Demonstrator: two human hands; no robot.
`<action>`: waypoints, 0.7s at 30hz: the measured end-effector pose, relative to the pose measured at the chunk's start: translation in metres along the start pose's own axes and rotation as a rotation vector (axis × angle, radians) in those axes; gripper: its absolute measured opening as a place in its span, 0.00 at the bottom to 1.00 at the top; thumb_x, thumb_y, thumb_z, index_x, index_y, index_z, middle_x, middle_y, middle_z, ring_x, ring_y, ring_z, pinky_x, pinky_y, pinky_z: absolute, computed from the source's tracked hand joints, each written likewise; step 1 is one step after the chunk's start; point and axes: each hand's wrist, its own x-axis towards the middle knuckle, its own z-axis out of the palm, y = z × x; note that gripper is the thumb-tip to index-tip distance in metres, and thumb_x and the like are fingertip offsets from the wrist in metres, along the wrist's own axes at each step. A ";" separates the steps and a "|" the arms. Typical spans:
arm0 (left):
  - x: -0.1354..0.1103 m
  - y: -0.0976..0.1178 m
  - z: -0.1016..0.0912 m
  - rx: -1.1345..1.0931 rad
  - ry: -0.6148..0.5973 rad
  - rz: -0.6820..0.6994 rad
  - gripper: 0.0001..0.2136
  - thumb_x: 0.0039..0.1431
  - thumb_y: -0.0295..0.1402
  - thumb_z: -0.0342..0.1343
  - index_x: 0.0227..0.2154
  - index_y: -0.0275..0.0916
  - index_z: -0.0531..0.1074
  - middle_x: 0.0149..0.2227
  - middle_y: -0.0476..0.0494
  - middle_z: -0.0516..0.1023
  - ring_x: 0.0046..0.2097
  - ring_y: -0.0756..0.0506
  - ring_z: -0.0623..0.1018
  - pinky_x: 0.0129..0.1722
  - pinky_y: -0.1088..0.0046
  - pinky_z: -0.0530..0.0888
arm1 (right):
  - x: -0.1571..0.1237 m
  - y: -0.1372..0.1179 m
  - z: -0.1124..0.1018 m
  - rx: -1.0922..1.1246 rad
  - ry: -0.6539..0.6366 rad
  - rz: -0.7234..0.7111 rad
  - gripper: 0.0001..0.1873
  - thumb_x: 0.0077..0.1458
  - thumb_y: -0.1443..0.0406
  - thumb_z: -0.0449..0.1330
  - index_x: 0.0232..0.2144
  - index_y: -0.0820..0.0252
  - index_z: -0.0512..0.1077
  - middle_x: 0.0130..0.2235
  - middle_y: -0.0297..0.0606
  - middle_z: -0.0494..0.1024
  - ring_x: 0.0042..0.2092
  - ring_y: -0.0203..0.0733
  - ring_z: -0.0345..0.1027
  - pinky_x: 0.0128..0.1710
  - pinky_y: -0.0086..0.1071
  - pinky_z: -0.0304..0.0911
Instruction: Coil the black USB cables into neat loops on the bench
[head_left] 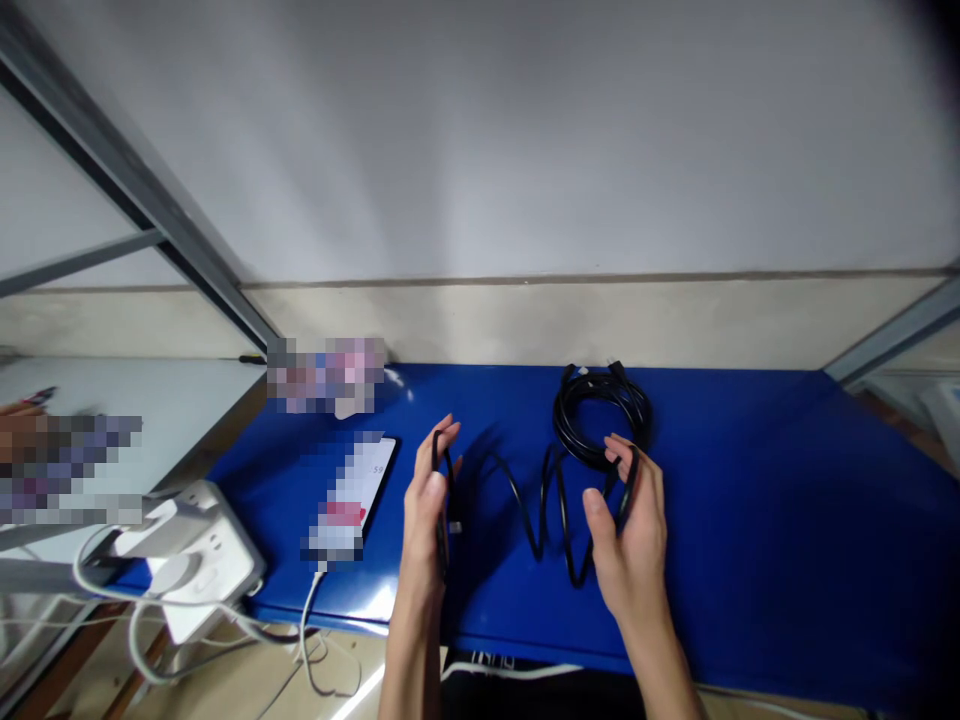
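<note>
Left hand and right hand hold loops of black cable in their fingers, lower center. A coiled cord lies center-right on the blue counter.

The person's left hand and right hand are bare and slim-fingered, with rounded thumb tips. Both forearms, at the bottom of the frame, are bare and slender. Black clothing shows between them at the lower edge, with pale lettering too small to read.
</note>
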 end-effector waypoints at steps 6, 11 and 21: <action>0.000 0.000 0.008 0.251 0.019 -0.047 0.24 0.70 0.52 0.58 0.58 0.42 0.81 0.66 0.35 0.77 0.72 0.32 0.70 0.73 0.49 0.64 | -0.007 -0.002 0.002 0.038 -0.181 -0.061 0.37 0.71 0.50 0.57 0.75 0.51 0.55 0.74 0.52 0.57 0.75 0.64 0.56 0.70 0.64 0.60; -0.003 0.005 0.011 0.187 0.137 -0.127 0.21 0.73 0.51 0.55 0.49 0.42 0.85 0.70 0.37 0.73 0.71 0.32 0.72 0.65 0.55 0.75 | -0.006 0.005 -0.004 0.139 -0.236 -0.044 0.34 0.71 0.52 0.58 0.74 0.48 0.59 0.74 0.50 0.61 0.73 0.63 0.60 0.67 0.62 0.65; -0.008 0.028 -0.009 -0.041 0.372 0.022 0.18 0.72 0.48 0.56 0.53 0.45 0.81 0.65 0.41 0.80 0.70 0.35 0.74 0.70 0.54 0.68 | 0.028 0.016 -0.055 0.474 0.164 0.200 0.30 0.70 0.47 0.47 0.58 0.57 0.75 0.65 0.53 0.75 0.66 0.67 0.72 0.67 0.67 0.60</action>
